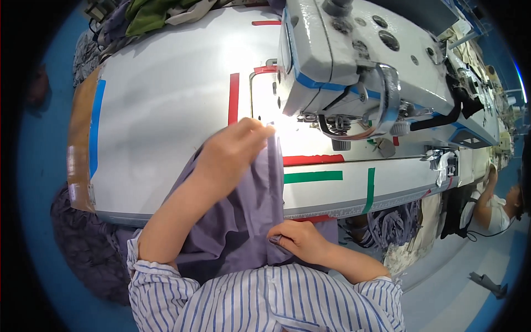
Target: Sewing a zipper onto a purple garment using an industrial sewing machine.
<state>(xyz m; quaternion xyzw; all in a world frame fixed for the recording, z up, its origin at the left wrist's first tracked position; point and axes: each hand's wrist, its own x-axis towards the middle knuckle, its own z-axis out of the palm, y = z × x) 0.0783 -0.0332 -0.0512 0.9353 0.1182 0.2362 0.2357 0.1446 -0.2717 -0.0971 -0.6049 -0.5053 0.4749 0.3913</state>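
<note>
A length of purple fabric hangs from the sewing table over its front edge and into my lap. My left hand pinches its far end beside the lit stitching area, left of the sewing machine. The fingertips there are washed out by the lamp. Lower down, near my body, my right hand is closed on the fabric's right edge. A small dark fold pokes out between its thumb and fingers. The presser foot area lies right of my left hand, and the needle itself cannot be made out.
Red tape and green tape mark the white tabletop. More cloth lies in a pile at the back left and a dark purple heap at lower left. Purple strips hang at right. Another person sits far right.
</note>
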